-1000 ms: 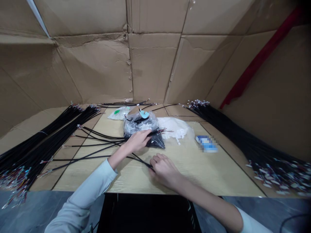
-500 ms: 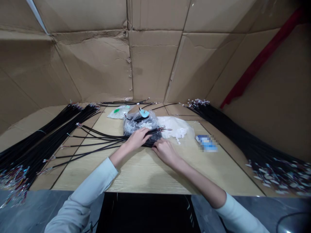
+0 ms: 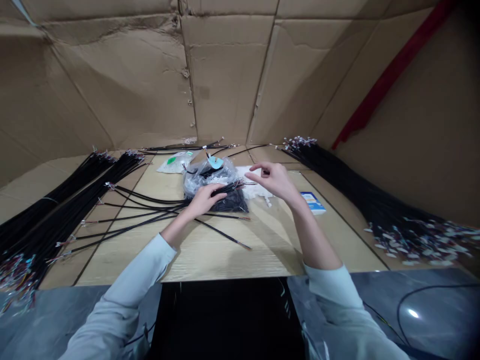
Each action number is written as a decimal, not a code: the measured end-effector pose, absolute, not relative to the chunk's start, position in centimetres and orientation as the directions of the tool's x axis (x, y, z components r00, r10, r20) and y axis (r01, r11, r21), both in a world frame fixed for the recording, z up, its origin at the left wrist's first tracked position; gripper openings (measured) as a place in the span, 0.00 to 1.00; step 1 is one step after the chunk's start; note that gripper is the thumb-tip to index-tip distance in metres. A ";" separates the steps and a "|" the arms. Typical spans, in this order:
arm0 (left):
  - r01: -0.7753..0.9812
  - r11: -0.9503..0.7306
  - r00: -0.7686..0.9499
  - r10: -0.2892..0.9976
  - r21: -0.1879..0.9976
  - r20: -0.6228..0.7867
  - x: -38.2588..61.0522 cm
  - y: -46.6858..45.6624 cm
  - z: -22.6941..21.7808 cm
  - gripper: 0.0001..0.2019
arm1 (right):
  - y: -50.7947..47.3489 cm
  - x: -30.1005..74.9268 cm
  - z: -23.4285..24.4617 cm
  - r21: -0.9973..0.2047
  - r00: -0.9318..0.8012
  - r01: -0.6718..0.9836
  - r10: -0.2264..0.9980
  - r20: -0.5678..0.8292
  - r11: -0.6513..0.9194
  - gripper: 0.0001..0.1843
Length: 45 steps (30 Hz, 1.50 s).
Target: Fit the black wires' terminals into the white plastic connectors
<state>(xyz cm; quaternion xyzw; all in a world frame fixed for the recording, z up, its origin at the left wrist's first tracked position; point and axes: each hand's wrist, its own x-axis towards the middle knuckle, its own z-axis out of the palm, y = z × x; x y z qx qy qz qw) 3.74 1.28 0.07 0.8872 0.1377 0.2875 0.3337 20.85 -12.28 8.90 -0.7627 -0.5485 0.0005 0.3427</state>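
My left hand (image 3: 203, 201) is closed around a bunch of thin black cables (image 3: 150, 201), whose stripped ends with fine coloured wires stick out past the thumb. The other cable ends fan out to the left over the table. Two single black cables (image 3: 225, 237) lie apart just below this hand. My right hand (image 3: 278, 183) is raised with thumb and index finger apart, holding nothing I can see. Beneath and behind it lies a white plastic bag (image 3: 243, 172) with small white pieces on it. A clear plastic bag (image 3: 192, 184) with dark contents sits behind my left hand.
Large black cable bundles lie on the left (image 3: 75, 200) and on the right (image 3: 337, 185). A small bag with a green label (image 3: 176, 162) stands at the back. Right of my hand is a blue and white box (image 3: 314, 204). Cardboard walls (image 3: 225, 85) enclose the table.
My right hand has lifted off the cables and moved up and right, its fingers parting. Two cables now show loose below my left hand, which still holds the bunch. The view has tilted slightly.
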 end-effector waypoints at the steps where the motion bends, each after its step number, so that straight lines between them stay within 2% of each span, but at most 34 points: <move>1: 0.043 -0.726 0.794 0.441 0.686 0.418 3.7 1.3 0.0 0.17 | -12.4 21.2 8.8 -0.518 0.359 0.842 0.872 0.333 -0.149 0.21; 3: 0.032 -0.699 0.786 0.460 0.715 0.414 3.7 1.2 0.0 0.17 | -12.8 21.8 8.5 -0.506 0.285 0.855 0.917 0.280 -0.111 0.20; 6: 0.037 -0.675 0.773 0.487 0.737 0.407 3.7 1.2 -0.1 0.17 | -13.2 22.7 8.0 -0.505 0.229 0.861 0.933 0.278 -0.061 0.15; 12: 0.044 -0.659 0.759 0.511 0.751 0.403 3.5 0.7 0.2 0.17 | -12.9 23.4 7.4 -0.637 0.186 0.769 0.936 0.299 0.050 0.15; 15: 0.051 -0.705 0.728 0.511 0.708 0.457 3.4 0.4 0.5 0.16 | -13.0 23.4 7.3 -0.661 0.182 0.748 0.939 0.290 0.059 0.16; 18: 0.042 -0.788 0.666 0.481 0.614 0.571 3.3 0.0 0.6 0.14 | -13.4 23.5 7.3 -0.649 0.185 0.760 0.945 0.270 0.037 0.17; 21: 0.041 -0.836 0.601 0.459 0.548 0.654 3.3 -0.3 0.7 0.13 | -14.1 23.5 7.6 -0.617 0.164 0.786 0.971 0.174 -0.022 0.18; 25: 0.012 -0.843 0.574 0.445 0.537 0.687 3.3 -0.6 0.6 0.12 | -14.6 23.7 8.0 -0.548 0.033 0.834 0.997 -0.072 -0.067 0.15; 28: 0.023 -0.850 0.539 0.455 0.527 0.709 3.3 -0.7 0.6 0.13 | -14.7 24.0 7.8 -0.495 0.027 0.863 0.988 -0.149 -0.098 0.14; 32: 0.025 -0.858 0.552 0.440 0.513 0.708 3.3 -0.7 0.5 0.14 | -14.7 23.8 7.9 -0.460 0.116 0.876 0.989 -0.089 -0.144 0.15; 36: 0.013 -0.853 0.566 0.436 0.521 0.699 3.3 -0.7 0.4 0.14 | -14.2 21.8 8.7 -0.514 0.239 0.849 0.956 0.168 -0.122 0.22; 38: 0.013 -0.855 0.566 0.434 0.519 0.701 3.2 -0.7 0.4 0.14 | -13.4 20.7 8.8 -0.561 0.254 0.824 0.939 0.232 -0.084 0.26; 40: 0.014 -0.857 0.565 0.431 0.514 0.703 3.2 -0.8 0.4 0.14 | -12.3 20.0 8.4 -0.603 0.212 0.797 0.949 0.234 -0.029 0.23; 42: 0.012 -0.861 0.566 0.425 0.508 0.707 3.3 -0.8 0.4 0.14 | -11.3 19.9 7.6 -0.663 0.153 0.748 0.965 0.211 0.026 0.16; 45: 0.013 -0.862 0.569 0.424 0.507 0.704 3.3 -0.9 0.4 0.14 | -10.7 20.2 6.7 -0.779 0.168 0.626 0.968 0.187 0.042 0.13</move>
